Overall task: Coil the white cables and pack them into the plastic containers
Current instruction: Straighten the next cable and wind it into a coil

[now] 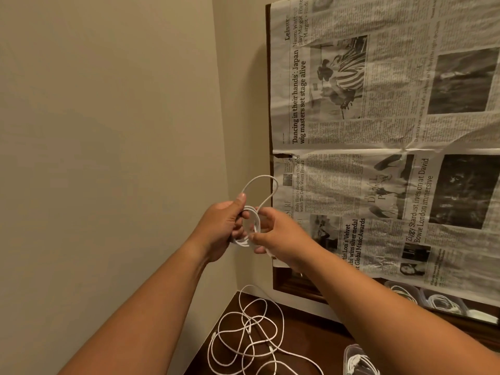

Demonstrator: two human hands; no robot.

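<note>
Two hands are raised in front of the corner wall, and one white cable (247, 226) is gripped between them as a small coil. The left hand (223, 228) is closed around the left side of the coil, thumb up against the free loop (261, 189) that rises above it; the right hand (278, 234) is pinched on the coil's right side, its fingers curled around the strands. The coiling step is judged to be in hand and nearly done, since only that one loop is seen standing loose. Next, the loop would need to be wound or tucked into the coil so the bundle is kept tight, and the bundle then lowered to a container. Several more cables (251, 336) are left tangled on the dark table (311, 336) below, near the wall. A plastic container (357, 361) with a coiled cable inside is seen at the near right edge, partly cut off. Newspaper (378, 131) is hung on the right.
</note>
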